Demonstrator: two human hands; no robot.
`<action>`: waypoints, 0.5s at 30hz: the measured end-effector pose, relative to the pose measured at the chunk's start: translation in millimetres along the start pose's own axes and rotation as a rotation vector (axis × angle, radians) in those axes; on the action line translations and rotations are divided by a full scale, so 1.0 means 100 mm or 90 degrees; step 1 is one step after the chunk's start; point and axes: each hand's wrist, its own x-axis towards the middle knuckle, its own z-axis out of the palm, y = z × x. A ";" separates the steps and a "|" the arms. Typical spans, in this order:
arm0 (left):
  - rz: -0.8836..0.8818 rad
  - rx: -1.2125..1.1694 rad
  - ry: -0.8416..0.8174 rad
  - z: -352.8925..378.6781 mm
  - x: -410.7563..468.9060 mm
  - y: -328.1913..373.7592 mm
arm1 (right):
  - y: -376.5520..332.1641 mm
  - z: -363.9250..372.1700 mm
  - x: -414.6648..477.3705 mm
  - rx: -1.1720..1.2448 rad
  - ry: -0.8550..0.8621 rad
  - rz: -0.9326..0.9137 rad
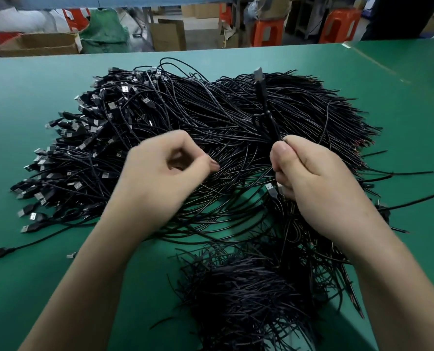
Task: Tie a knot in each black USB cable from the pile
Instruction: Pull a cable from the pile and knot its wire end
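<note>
A large pile of black USB cables (185,127) covers the middle of the green table (33,102), plugs mostly toward the left. My right hand (319,178) pinches one black cable (262,97) between thumb and forefinger; the cable stands up from the pinch with its USB plug at the top and a small knot partway along. My left hand (165,173) hovers over the pile with its fingers curled; I see nothing in it. A second heap of cables (249,292) lies near the front edge, below my right forearm.
Bare green table surface lies to the left and far right of the pile. Beyond the table's far edge stand cardboard boxes (38,45), a green sack (104,31) and orange stools (340,25) on the floor.
</note>
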 end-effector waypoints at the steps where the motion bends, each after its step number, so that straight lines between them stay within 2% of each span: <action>1: -0.005 -0.026 0.048 0.01 0.01 0.00 | -0.01 0.02 -0.01 0.030 -0.001 -0.005; 4: 0.014 -0.119 0.104 0.09 -0.02 0.05 | -0.08 0.16 -0.04 0.129 -0.039 -0.020; 8: 0.036 -0.234 0.072 0.23 -0.07 0.15 | -0.14 0.32 -0.07 0.222 -0.074 -0.007; 15: 0.048 -0.349 -0.006 0.24 -0.05 0.13 | -0.20 0.31 -0.09 0.410 -0.097 0.047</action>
